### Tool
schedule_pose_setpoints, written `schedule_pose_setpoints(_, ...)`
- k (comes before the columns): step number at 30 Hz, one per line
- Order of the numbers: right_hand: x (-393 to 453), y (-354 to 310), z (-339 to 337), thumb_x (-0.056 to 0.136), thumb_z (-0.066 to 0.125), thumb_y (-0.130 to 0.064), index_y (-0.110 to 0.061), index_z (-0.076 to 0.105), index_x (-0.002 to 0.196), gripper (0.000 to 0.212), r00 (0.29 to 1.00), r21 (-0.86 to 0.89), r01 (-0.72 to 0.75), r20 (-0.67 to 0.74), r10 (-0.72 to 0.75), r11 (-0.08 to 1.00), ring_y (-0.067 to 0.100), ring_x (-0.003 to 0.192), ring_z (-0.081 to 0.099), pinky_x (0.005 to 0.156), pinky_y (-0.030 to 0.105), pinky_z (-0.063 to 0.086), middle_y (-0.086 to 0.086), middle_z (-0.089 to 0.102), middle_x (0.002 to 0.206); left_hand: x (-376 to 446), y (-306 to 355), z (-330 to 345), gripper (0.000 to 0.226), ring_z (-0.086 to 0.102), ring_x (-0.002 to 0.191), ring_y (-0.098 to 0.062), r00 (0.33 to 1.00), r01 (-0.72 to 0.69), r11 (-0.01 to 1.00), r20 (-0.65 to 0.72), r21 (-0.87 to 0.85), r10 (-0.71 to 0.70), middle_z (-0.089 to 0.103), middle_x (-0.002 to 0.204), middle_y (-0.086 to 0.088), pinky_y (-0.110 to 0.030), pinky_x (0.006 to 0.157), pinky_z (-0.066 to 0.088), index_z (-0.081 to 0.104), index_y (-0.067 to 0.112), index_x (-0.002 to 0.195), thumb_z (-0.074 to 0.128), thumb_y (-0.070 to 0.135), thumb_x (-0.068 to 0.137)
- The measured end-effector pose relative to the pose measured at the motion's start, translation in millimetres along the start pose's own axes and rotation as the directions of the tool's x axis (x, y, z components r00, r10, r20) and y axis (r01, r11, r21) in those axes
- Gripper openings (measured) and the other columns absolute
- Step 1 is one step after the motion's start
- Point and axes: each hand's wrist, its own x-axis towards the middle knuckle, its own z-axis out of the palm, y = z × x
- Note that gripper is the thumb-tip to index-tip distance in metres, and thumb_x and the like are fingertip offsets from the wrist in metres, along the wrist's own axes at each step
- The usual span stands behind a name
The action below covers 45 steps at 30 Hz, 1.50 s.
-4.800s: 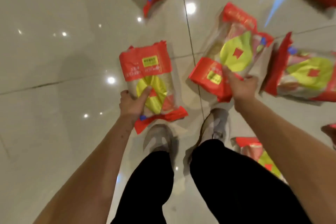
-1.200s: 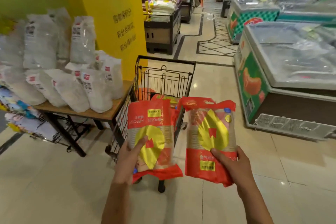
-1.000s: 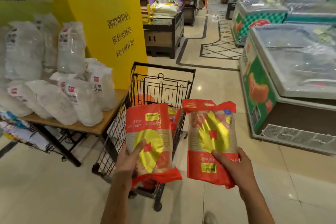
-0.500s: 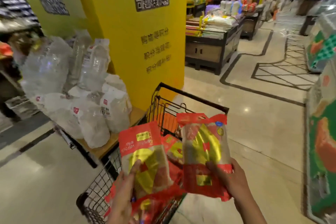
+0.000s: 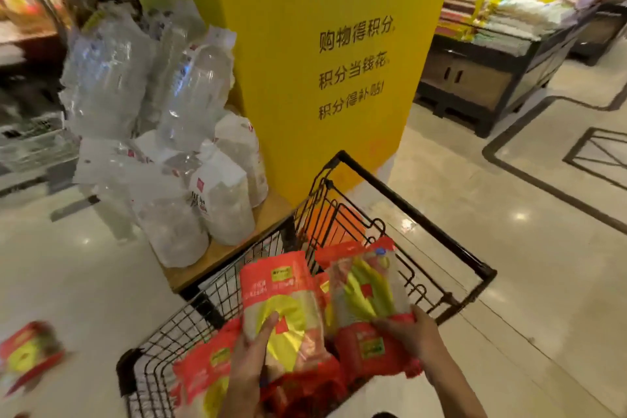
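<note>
Far left, 1 red-and-yellow packet on the floor (image 5: 29,355) lies blurred on the tiles, well apart from the cart. Next to the right, white bags (image 5: 190,180) are heaped on a wooden table (image 5: 217,260) that stands against the yellow pillar (image 5: 322,61). The wire shopping cart (image 5: 417,212) stands just beside that table, its basket open towards the camera. Inside its near left corner lies 1 loaded packet (image 5: 203,380), with more red wrapping under the hands that cannot be counted. The left hand (image 5: 251,360) grips the left packet (image 5: 281,302) from below, thumb pressed across its yellow disc, and holds it upright over the basket. The right packet (image 5: 368,292) stands just beside it, also over the basket, and the right hand (image 5: 412,332) clamps it with fingers curled round its lower red band. Far right, a dark display stand (image 5: 492,78) carries stacked goods, clear of the work. Assessment: loading is part done. At least 1 packet is in the cart, 2 are positioned over it but not released, and 1 remains on the floor for collection.
</note>
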Motion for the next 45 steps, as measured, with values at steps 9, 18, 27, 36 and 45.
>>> schedule_pose_setpoints(9, 115, 9, 25, 0.025, 0.084, -0.054, -0.013, 0.075, 0.092, 0.079, 0.957, -0.346, -0.027, 0.263, 0.125, 0.938, 0.013, 0.066, 0.073, 0.056, 0.025, 0.056, -0.002, 0.077, 0.072, 52, -110, 21, 0.125, 0.061, 0.121, -0.031, 0.922, 0.211, 0.977, -0.327, -0.019, -0.206, 0.064, 0.134, -0.008, -0.046, 0.108, 0.046, 0.049, 0.022, 0.145, 0.084, 0.078, 0.039)
schedule_pose_setpoints(18, 185, 57, 20, 0.028, 0.088, -0.073, -0.019, 0.075, 0.098, 0.090, 0.888, -0.458, -0.056, 0.384, 0.254, 0.887, 0.023, 0.081, 0.076, 0.080, 0.042, 0.061, 0.000, 0.080, 0.084, 81, -140, 40, 0.101, 0.060, 0.122, -0.030, 0.866, 0.315, 0.940, -0.445, 0.129, -0.229, 0.060, 0.137, -0.004, -0.056, 0.106, 0.047, 0.036, 0.037, 0.140, 0.079, 0.079, 0.058)
schedule_pose_setpoints(27, 152, 37, 38, 0.081, 0.074, -0.047, -0.015, 0.061, 0.112, 0.046, 0.939, -0.537, 0.152, 0.341, 0.049, 0.830, 0.027, 0.092, 0.066, 0.076, 0.037, 0.050, 0.002, 0.069, 0.095, 55, -85, 74, 0.108, 0.022, 0.146, -0.047, 0.799, 0.474, 0.838, -0.532, 0.269, -0.281, 0.023, 0.158, -0.028, -0.058, 0.119, 0.024, 0.012, 0.011, 0.158, 0.066, 0.067, 0.082)
schedule_pose_setpoints(36, 161, -31, 55, 0.086, 0.059, -0.019, -0.007, 0.062, 0.116, 0.032, 0.853, -0.791, 0.482, 0.521, 0.004, 0.376, 0.029, 0.100, 0.067, 0.078, 0.037, 0.058, 0.013, 0.062, 0.115, 36, -46, 90, 0.077, 0.034, 0.139, -0.041, 0.836, 0.399, 0.696, -0.549, 0.597, -0.007, 0.039, 0.146, -0.018, -0.056, 0.113, 0.035, 0.031, 0.016, 0.144, 0.063, 0.055, 0.085)
schedule_pose_setpoints(45, 81, -165, 145, 0.094, 0.052, -0.018, -0.007, 0.027, 0.155, 0.067, 0.340, -0.441, 0.862, 0.869, -0.360, -0.250, 0.032, 0.138, 0.043, 0.113, 0.043, 0.037, 0.012, 0.042, 0.152, 4, 59, 60, 0.074, 0.029, 0.148, -0.030, 0.741, 0.185, 0.557, -0.487, 0.809, 0.462, 0.032, 0.159, -0.011, -0.047, 0.118, 0.030, 0.023, 0.018, 0.157, 0.051, 0.047, 0.095)
